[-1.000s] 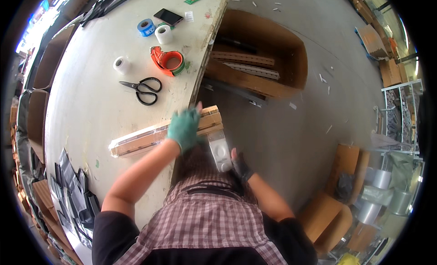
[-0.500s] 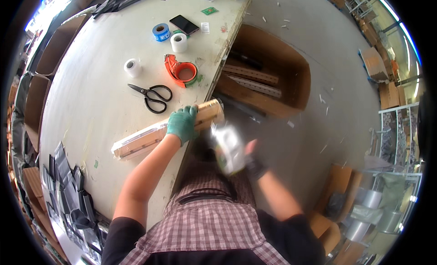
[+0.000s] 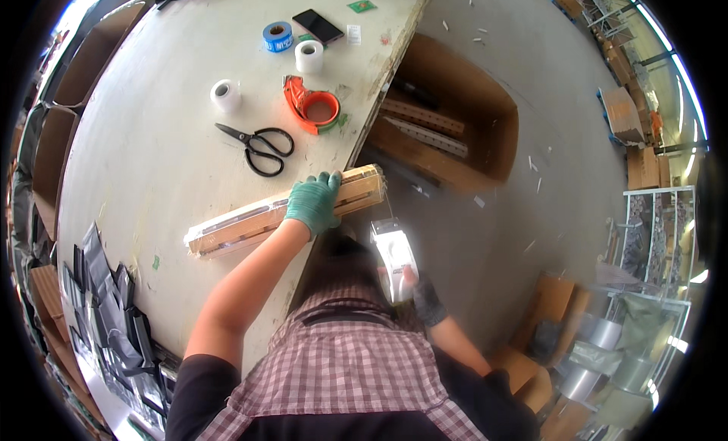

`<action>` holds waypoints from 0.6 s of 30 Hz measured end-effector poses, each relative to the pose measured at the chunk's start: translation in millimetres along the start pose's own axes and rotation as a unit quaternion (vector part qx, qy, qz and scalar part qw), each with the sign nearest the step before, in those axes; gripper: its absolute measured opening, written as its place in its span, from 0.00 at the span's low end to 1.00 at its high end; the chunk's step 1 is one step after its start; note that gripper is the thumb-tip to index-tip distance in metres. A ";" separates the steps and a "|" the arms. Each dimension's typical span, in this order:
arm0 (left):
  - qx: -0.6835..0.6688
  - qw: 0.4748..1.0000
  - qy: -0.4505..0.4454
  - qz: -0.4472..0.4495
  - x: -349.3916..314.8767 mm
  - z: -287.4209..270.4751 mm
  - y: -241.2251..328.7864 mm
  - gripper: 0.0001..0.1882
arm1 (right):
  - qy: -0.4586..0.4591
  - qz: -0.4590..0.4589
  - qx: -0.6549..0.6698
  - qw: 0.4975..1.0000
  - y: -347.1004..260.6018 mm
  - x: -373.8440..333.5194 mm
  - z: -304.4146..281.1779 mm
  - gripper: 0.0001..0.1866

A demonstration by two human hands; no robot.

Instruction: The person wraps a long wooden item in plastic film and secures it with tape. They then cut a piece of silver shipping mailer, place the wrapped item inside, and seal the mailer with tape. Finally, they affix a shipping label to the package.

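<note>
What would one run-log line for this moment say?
left hand: green-gloved, pressing long film-wrapped wooden slat bundle at table edge | right hand: dark-gloved, holding white wrap roll | black scissors nearby

- A long bundle of pale wooden slats wrapped in clear plastic film point(image 3: 284, 212) lies flat on the pale worktable point(image 3: 152, 168), slanting from lower left up to upper right. Its right end juts a little past the table's edge, and the film shows glossy at the left end.
- A roll of clear plastic stretch film, whitish and shiny point(image 3: 393, 257), is held off the table edge, just below and right of the bundle's right end (it sits roughly upright, tilted slightly). A thin strand of film runs from its top up to that end of the bundle.
</note>
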State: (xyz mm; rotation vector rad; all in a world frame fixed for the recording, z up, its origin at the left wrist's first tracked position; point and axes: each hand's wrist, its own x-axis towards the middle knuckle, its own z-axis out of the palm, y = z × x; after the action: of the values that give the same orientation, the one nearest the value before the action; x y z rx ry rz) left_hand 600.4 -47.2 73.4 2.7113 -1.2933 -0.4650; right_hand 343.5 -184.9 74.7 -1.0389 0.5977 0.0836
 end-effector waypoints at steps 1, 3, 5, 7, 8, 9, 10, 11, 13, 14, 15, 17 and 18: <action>-0.001 1.000 0.001 -0.002 -2.7 2.4 -0.6 0.43 | 0.037 0.057 -0.015 0.998 11.4 3.2 -1.1 0.34; 0.006 1.000 -0.002 -0.001 -0.1 3.5 -2.9 0.43 | 0.048 0.092 -0.038 0.994 5.2 33.6 -3.5 0.27; -0.005 1.000 -0.017 -0.003 0.7 1.4 -5.1 0.43 | -0.011 0.113 -0.272 0.956 26.4 58.9 -35.9 0.32; -0.022 0.999 -0.041 0.016 9.3 -2.6 -9.9 0.46 | -0.036 0.152 -0.606 0.780 74.1 83.5 -64.0 0.41; -0.031 0.998 -0.051 0.024 12.4 -6.6 -13.5 0.47 | -0.028 0.181 -0.585 0.790 99.1 78.9 -88.2 0.44; -0.004 0.999 -0.046 0.013 15.0 -14.5 -8.3 0.49 | 0.081 0.095 -0.530 0.839 119.7 72.9 -106.9 0.44; 0.019 0.999 -0.043 -0.003 13.8 -19.9 5.0 0.52 | 0.179 0.008 -0.464 0.867 124.7 71.3 -124.0 0.44; 0.028 1.000 0.014 0.002 10.2 -19.1 18.8 0.55 | 0.194 0.048 -0.414 0.888 104.3 78.5 -137.8 0.42; -0.023 0.993 0.116 0.025 26.0 7.4 42.5 0.55 | 0.228 -0.059 -0.348 0.908 41.4 115.8 -109.7 0.37; -0.009 0.992 0.129 0.008 33.9 10.8 53.8 0.51 | 0.246 -0.202 -0.321 0.892 1.6 136.3 -77.3 0.35; 0.030 0.983 0.179 -0.007 46.0 21.8 60.4 0.38 | 0.220 -0.271 -0.306 0.886 -33.3 161.8 -61.0 0.35; -0.025 0.995 0.099 -0.011 65.3 20.3 58.6 0.28 | 0.174 -0.334 -0.383 0.843 -93.1 215.5 -37.3 0.38; -0.054 0.997 0.059 -0.013 74.2 17.3 55.2 0.23 | 0.164 -0.344 -0.478 0.791 -119.8 247.5 -27.4 0.40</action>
State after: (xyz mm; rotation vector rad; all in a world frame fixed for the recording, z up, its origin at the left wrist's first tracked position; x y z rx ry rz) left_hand 598.0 -138.9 52.2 2.6265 -1.1703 -0.3591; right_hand 580.2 -321.8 34.4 -2.2509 0.4343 -0.5047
